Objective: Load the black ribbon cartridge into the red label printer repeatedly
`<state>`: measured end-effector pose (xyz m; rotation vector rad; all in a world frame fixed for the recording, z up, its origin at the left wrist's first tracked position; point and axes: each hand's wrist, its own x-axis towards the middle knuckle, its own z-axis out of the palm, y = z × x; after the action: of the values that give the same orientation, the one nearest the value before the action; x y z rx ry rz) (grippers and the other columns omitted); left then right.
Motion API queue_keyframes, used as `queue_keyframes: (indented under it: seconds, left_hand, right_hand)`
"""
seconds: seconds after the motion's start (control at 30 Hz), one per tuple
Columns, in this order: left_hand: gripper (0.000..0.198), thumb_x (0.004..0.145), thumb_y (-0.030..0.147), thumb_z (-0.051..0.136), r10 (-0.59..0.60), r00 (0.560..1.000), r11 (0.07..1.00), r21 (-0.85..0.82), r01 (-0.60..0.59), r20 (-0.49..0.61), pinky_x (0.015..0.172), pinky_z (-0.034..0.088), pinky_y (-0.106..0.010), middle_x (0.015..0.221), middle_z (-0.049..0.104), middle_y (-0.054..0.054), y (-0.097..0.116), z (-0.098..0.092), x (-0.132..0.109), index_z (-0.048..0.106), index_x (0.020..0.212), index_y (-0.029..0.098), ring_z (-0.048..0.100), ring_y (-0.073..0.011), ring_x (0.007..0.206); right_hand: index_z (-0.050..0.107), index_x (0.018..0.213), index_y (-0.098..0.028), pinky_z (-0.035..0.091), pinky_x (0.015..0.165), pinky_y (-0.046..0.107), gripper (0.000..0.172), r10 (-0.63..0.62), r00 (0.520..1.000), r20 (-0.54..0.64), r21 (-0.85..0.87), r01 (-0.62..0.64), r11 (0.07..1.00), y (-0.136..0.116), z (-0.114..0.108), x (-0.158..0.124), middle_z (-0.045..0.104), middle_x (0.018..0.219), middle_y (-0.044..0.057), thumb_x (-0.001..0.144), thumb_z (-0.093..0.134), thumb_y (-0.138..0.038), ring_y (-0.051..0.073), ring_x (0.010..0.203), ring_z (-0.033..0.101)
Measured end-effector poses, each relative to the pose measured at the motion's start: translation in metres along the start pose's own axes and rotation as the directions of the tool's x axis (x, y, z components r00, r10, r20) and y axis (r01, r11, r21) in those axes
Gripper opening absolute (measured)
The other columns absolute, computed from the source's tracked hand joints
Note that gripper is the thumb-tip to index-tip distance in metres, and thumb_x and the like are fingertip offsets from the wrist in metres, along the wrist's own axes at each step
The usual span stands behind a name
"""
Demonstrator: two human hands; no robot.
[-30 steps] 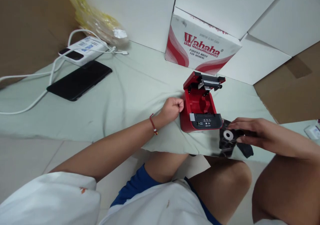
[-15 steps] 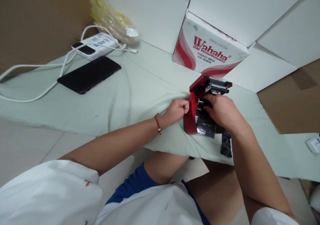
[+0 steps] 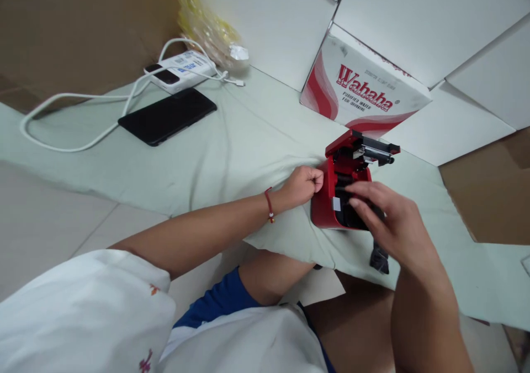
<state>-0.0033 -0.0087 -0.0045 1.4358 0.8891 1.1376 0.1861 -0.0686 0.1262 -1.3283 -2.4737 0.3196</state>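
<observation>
A red box-like device [image 3: 321, 207] stands on the pale green cloth with its hinged lid [image 3: 342, 143] raised. Grey and black metal parts line the underside of the lid, and dark material fills the hollow below. My left hand [image 3: 305, 185] is curled into a fist against the device's left side, with nothing visible in it. Over the opening is my right hand [image 3: 389, 215], thumb and forefinger a little apart at the dark interior. Its other fingers are partly hidden. A crumpled black plastic piece [image 3: 379, 258] hangs beside the device, below the right hand.
A black phone [image 3: 168, 116] lies to the left, near a white power bank-like device [image 3: 182, 70] with a white cable [image 3: 70, 149]. A yellowish plastic bag [image 3: 211, 36] sits behind them. A Wahaha water carton [image 3: 364, 85] and white boxes stand behind the red device; a brown carton [image 3: 488, 190] is at right.
My right hand has drawn back toward me, its thumb and forefinger higher in the opening. The shiny black cylinders and clear film seen earlier no longer show. My left fist stays against the device.
</observation>
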Motion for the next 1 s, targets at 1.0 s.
queue_keyframes:
  seconds: [1.0]
  left_hand:
    - [0.064, 0.109, 0.059, 0.024, 0.452, 0.889, 0.846, 0.348, -0.404, -0.067, 0.117, 0.044, -0.042, 0.127, 0.075, -0.008, 0.065, 0.001, -0.001, 0.074, 0.117, 0.02, 0.066, -0.0219, 0.127]
  right_hand:
    - [0.062, 0.139, -0.019, 0.052, 0.111, 0.053, 0.049, -0.201, 0.84, -0.504, -0.156, 0.141, 0.978, 0.007, 0.07, -0.083, 0.072, 0.12, 0.012, 0.093, 0.061, -0.003, 0.026, 0.118, 0.067]
